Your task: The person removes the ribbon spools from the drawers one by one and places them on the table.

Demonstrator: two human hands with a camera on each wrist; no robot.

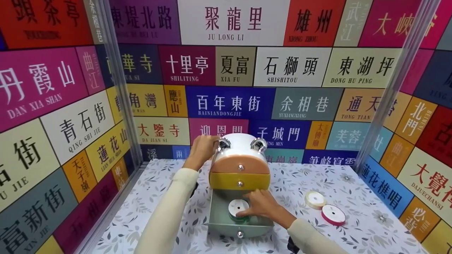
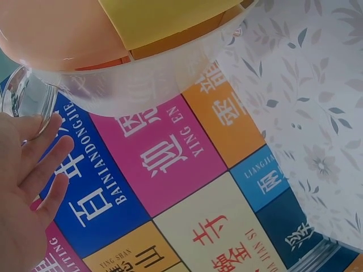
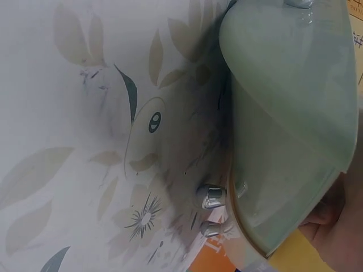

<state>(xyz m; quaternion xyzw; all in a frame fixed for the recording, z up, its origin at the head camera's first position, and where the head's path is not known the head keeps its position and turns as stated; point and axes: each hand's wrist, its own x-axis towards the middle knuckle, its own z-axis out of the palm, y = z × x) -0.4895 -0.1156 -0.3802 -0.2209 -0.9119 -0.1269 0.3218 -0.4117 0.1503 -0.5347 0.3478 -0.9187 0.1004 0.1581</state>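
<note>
A small drawer box with a white top (image 1: 240, 140) and two clear, round, eye-like knobs stands on the table. My left hand (image 1: 203, 151) pinches the left clear knob (image 2: 28, 99); its other fingers spread loosely in the left wrist view. The lowest drawer, pale green (image 1: 217, 215), is pulled out. Inside it lies a spool of green ribbon (image 1: 238, 207) with a white face. My right hand (image 1: 263, 204) reaches over the drawer's right side and holds that spool, thumb on its face. In the right wrist view the drawer wall (image 3: 283, 153) hides most of this hand.
Right of the box, a cream ribbon spool (image 1: 315, 199) and a red-edged spool (image 1: 333, 214) lie on the leaf-patterned tablecloth (image 1: 169, 176). An orange drawer (image 1: 229, 165) and a yellow drawer (image 1: 226, 181) above are closed. Panels of colourful signs (image 1: 229, 102) enclose the table.
</note>
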